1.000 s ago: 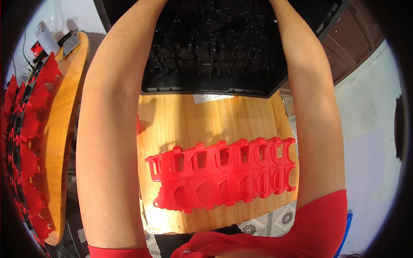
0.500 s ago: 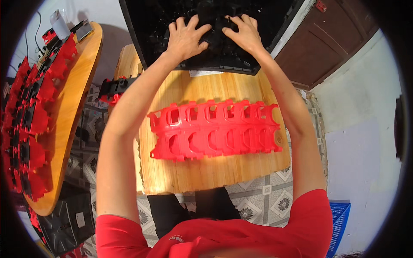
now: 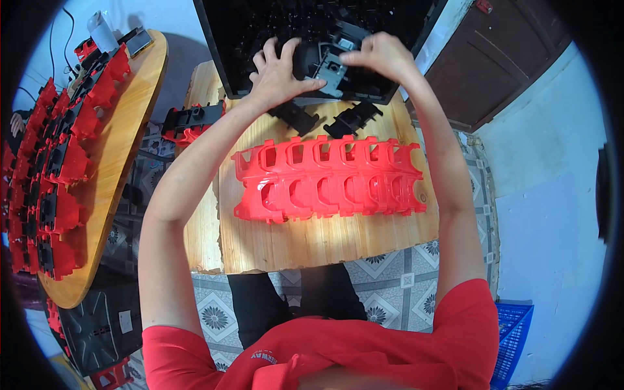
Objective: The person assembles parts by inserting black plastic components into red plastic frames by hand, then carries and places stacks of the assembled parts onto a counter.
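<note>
My left hand (image 3: 281,78) is over the near part of a black bin (image 3: 218,49), fingers spread, its thumb tip close to the edge of a black plastic part (image 3: 333,73). My right hand (image 3: 385,57) has its thumb and fingers closed on that part, which looks greyish in the light. Shadow hides what lies deeper in the bin. On the wooden table, just in front of the bin, rest two more black plastic pieces (image 3: 296,119) (image 3: 354,119). Nearer me stands a curved row of nested red plastic frames (image 3: 328,179) with cut-out openings.
A red and black assembly (image 3: 194,121) sits beside my left forearm. At the left, another wooden table (image 3: 120,153) carries rows of red and black assemblies (image 3: 65,162). A black crate (image 3: 101,325) is below it. A blue basket (image 3: 513,341) stands at lower right.
Two black pieces now lie on the table in front of the bin. My right hand has taken hold of a black part. The bin and the red row appear shifted slightly in view.
</note>
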A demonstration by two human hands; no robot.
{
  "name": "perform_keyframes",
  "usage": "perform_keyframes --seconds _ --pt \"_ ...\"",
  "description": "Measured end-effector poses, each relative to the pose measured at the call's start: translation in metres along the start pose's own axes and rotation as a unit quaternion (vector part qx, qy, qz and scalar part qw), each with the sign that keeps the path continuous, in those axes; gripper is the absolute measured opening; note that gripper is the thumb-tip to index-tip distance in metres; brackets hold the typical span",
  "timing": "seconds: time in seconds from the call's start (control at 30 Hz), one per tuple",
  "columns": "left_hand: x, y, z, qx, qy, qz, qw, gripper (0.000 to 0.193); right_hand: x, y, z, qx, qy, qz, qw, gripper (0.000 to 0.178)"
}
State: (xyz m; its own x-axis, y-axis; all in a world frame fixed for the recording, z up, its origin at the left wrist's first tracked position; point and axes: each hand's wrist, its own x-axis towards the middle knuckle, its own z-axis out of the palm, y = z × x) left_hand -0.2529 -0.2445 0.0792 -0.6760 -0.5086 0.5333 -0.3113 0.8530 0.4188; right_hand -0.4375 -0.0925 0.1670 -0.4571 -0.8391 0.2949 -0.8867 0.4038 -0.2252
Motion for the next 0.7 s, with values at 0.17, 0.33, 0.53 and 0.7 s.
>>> perform_keyframes --seconds 0.17,0.33,0.53,0.7 --pt "0.018 -0.006 0.026 -0.077 -0.134 -0.05 0.987 0.105 0.071 0.041 0.059 0.071 0.109 0.011 0.991 0.092" --pt "-0.009 -0.018 0.016 -0.115 -0.174 -0.053 0.976 0.111 0.043 0.03 0.064 0.262 -0.027 -0.042 0.964 0.11" --pt "-0.041 -0.011 0.012 -0.096 -0.228 -0.045 0.968 0.121 -0.059 0.02 0.04 0.168 -0.081 -0.109 0.976 0.075" --pt "-0.066 0.012 -0.017 0.03 -0.16 -0.032 0.986 0.082 -0.157 0.037 0.001 0.23 -0.008 -0.043 0.972 0.041"
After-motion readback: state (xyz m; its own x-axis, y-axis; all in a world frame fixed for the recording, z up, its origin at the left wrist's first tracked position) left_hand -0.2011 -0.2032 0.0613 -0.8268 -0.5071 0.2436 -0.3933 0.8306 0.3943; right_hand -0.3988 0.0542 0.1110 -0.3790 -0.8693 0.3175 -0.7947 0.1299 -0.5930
